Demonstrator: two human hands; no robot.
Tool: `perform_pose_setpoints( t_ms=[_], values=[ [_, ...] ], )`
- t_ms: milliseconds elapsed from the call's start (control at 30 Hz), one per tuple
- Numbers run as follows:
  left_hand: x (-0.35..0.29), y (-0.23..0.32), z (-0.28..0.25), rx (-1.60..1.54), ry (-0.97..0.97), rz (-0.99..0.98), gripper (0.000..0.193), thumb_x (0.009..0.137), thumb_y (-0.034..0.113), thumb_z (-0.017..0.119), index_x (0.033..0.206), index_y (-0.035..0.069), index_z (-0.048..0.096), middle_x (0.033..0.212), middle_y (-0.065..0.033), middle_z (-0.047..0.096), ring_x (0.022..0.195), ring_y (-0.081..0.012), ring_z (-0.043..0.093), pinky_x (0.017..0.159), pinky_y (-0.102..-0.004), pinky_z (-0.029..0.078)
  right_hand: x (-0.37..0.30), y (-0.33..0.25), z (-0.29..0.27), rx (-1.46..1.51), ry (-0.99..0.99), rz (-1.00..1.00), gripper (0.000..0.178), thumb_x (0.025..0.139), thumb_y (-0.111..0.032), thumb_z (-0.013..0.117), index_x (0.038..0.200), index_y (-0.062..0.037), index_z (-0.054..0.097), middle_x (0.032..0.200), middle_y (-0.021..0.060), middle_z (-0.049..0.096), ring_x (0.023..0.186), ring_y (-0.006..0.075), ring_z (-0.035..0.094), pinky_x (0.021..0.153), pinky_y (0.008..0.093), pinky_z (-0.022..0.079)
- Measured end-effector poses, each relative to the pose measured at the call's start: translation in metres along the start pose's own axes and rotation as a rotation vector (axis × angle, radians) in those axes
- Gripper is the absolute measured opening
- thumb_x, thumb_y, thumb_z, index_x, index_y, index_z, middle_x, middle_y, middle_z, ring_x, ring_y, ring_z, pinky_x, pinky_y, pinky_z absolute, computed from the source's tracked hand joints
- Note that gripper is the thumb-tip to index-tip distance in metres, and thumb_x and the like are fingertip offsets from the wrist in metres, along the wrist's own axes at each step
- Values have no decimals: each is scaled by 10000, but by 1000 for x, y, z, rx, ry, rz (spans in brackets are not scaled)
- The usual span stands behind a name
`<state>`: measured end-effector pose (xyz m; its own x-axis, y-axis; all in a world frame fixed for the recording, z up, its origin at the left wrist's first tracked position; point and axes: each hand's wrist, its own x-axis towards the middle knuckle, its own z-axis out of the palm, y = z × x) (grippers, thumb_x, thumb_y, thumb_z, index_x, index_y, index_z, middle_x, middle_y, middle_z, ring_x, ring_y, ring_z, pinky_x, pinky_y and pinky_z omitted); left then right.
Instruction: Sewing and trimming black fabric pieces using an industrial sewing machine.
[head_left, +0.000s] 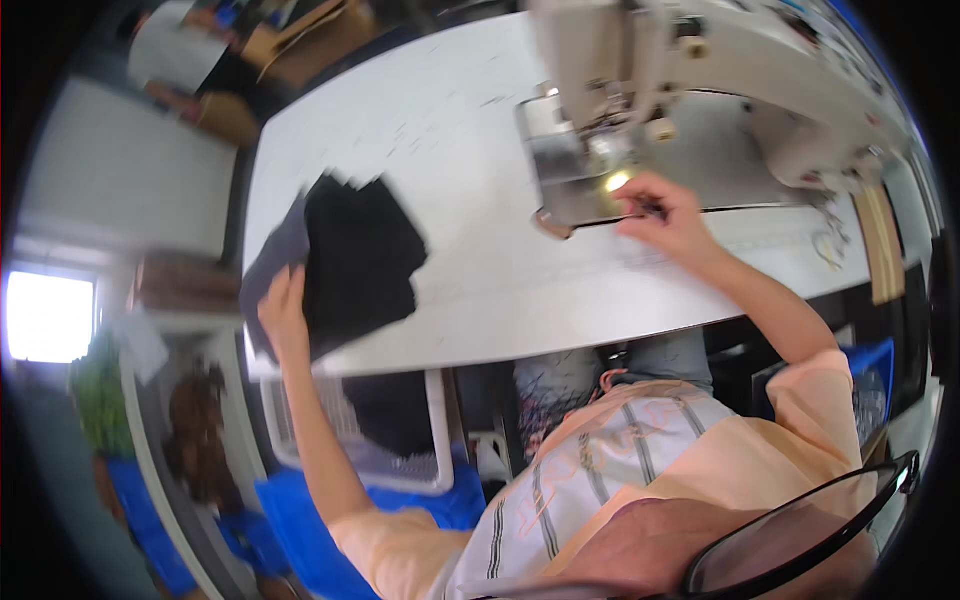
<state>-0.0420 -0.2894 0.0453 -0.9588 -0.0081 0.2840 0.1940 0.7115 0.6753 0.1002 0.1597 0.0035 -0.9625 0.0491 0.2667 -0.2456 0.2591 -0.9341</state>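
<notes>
At the left end of the white table, my left hand [285, 305] grips the near left edge of a stack of black and dark grey cloth [362, 250], its fingers over the grey part. The cloth lies partly on the table, with its grey side hanging toward the edge. My right hand [668, 218] is just in front of the sewing machine's needle area [608, 150], where a small lamp glows. Its fingers curl around a small dark object [650, 207], too blurred to tell its kind.
The sewing machine [690, 60] takes up the far right of the white table [480, 250], with a metal plate under it. Loose thread bits are scattered on the far part. Below the left edge is a white plastic basket [440, 430] holding dark cloth. Another person [180, 50] is at far left.
</notes>
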Motion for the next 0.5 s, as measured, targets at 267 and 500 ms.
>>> perform_pose_setpoints(
  t_ms=[267,500],
  values=[
    [-179,144,135,63,-307,838,297,681,2,667,975,25,700,1086,-121,669,970,-283,627,849,-364,520,-23,-13,-9,-213,-43,-366,198,821,-75,703,1016,-62,668,831,57,642,705,178,654,596,281,512],
    [-193,177,144,109,-306,753,466,661,-21,589,1119,31,657,1186,-115,636,1077,-311,577,983,-450,396,-57,-3,-27,-797,-156,-348,337,739,-129,727,1071,-125,664,1135,34,537,821,201,622,645,342,529]
  ],
)
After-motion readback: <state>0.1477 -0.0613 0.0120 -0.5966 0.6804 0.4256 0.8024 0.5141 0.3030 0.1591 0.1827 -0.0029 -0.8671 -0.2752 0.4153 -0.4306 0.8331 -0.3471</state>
